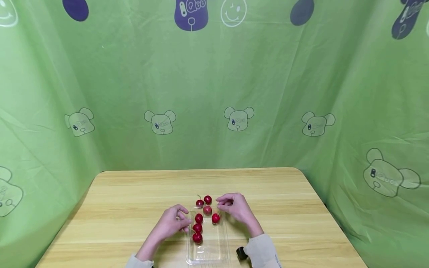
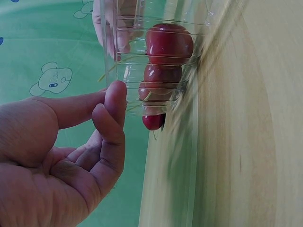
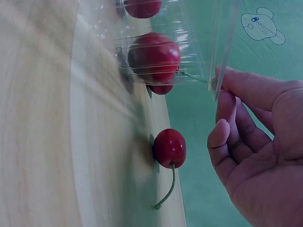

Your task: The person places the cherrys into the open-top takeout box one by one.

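Wooden table [image 1: 134, 208]: glossy red cherries [image 1: 197, 227], clear plastic tray [image 1: 207, 253].

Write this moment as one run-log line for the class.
left hand: at tray's left wall | right hand: curled by tray's far right corner | clear tray: holds cherries | loose cherries: on table

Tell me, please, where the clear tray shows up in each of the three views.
Head: the tray lies bottom centre, between both hands.
Left wrist: top centre, its wall before the cherries.
Right wrist: top centre, its wall beside the fingertips.
Shared landmark: the cherries inside.
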Demonstrator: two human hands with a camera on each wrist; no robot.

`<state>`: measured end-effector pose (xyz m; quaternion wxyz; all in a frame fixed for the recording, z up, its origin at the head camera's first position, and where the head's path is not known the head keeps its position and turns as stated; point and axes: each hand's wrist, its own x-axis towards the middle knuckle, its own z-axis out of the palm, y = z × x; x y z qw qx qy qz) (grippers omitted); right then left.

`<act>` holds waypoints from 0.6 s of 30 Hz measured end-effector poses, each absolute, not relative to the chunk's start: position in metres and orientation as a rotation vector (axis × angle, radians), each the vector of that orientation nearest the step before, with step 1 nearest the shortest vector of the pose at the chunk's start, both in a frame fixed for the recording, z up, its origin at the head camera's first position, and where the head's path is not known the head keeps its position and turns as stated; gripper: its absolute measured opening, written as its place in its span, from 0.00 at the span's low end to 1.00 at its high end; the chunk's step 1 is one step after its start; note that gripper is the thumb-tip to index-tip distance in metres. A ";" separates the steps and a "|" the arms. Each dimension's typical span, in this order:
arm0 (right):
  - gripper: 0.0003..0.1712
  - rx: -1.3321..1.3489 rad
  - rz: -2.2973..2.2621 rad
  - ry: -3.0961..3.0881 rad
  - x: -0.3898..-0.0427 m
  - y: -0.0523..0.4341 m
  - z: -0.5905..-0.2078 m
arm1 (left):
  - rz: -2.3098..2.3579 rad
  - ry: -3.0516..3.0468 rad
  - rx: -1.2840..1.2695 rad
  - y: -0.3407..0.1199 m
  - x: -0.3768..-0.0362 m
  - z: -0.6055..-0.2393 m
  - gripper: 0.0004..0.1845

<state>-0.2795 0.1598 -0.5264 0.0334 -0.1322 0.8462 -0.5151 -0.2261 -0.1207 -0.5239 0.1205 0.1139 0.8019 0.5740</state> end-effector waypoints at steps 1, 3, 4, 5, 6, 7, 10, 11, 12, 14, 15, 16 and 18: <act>0.14 -0.412 -1.585 2.606 -0.279 0.160 -0.526 | 1.677 2.341 0.332 -0.121 -0.226 -0.524 0.22; 0.14 -0.415 -1.587 2.608 -0.278 0.160 -0.526 | 1.676 2.342 0.331 -0.120 -0.225 -0.524 0.22; 0.14 -0.418 -1.585 2.609 -0.279 0.160 -0.526 | 1.675 2.343 0.332 -0.120 -0.225 -0.523 0.22; 0.14 -0.421 -1.584 2.611 -0.278 0.159 -0.526 | 1.674 2.344 0.333 -0.121 -0.225 -0.523 0.22; 0.14 -0.423 -1.583 2.613 -0.279 0.159 -0.525 | 1.675 2.343 0.333 -0.121 -0.225 -0.523 0.22; 0.14 -0.426 -1.583 2.614 -0.279 0.159 -0.525 | 1.675 2.343 0.332 -0.120 -0.226 -0.523 0.22; 0.14 -0.419 -1.583 2.611 -0.279 0.160 -0.523 | 1.677 2.340 0.329 -0.120 -0.226 -0.522 0.22; 0.14 -0.417 -1.586 2.609 -0.279 0.160 -0.523 | 1.680 2.337 0.326 -0.120 -0.226 -0.522 0.22; 0.14 -0.417 -1.586 2.609 -0.279 0.160 -0.522 | 1.682 2.336 0.323 -0.120 -0.226 -0.522 0.22; 0.14 -0.413 -1.590 2.603 -0.279 0.161 -0.521 | 1.684 2.334 0.319 -0.120 -0.226 -0.522 0.23; 0.14 -0.413 -1.592 2.601 -0.279 0.161 -0.521 | 1.686 2.333 0.317 -0.120 -0.226 -0.522 0.23; 0.14 -0.414 -1.592 2.602 -0.279 0.161 -0.521 | 1.687 2.332 0.315 -0.120 -0.226 -0.522 0.23; 0.14 -0.412 -1.593 2.601 -0.279 0.161 -0.522 | 1.687 2.332 0.318 -0.120 -0.226 -0.522 0.23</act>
